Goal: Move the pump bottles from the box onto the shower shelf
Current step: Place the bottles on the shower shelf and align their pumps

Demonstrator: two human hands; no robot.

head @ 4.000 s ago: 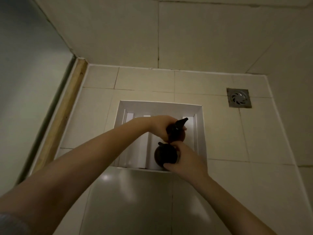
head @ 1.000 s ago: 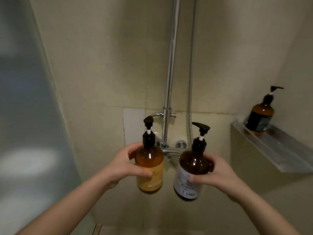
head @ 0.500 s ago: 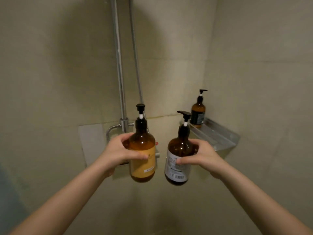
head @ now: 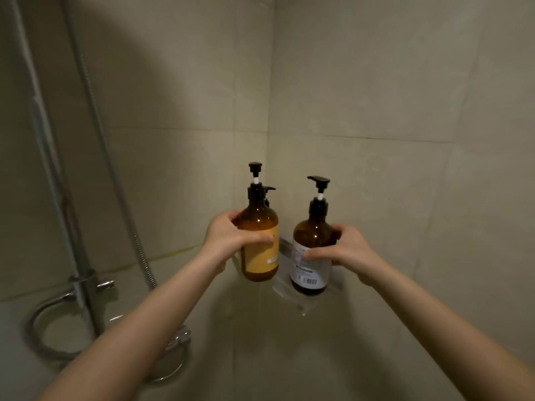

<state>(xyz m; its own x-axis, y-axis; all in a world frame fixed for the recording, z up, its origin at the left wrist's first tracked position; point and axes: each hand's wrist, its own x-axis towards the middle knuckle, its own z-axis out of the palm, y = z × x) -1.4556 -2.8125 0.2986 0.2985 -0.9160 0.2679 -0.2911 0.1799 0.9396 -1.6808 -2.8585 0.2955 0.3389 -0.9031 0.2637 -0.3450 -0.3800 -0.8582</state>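
My left hand (head: 231, 238) grips an amber pump bottle with a yellow label (head: 260, 247), upright, in front of the corner shelf. My right hand (head: 344, 250) holds a darker amber pump bottle with a white barcode label (head: 311, 256), its base at the front edge of the metal corner shelf (head: 285, 247). I cannot tell whether it rests on the shelf. A third pump bottle (head: 269, 190) stands on the shelf behind the yellow-label bottle; only its black pump head shows. The box is out of view.
The two tiled walls meet in a corner right behind the shelf. At the left run the shower riser pipe (head: 49, 157), the metal hose (head: 110, 157) and the mixer tap (head: 92, 285), with hose loops below.
Both hands have carried their bottles forward and to the right, up to the corner shelf. The view has turned right, so the shelf is now centred and the third bottle is mostly hidden.
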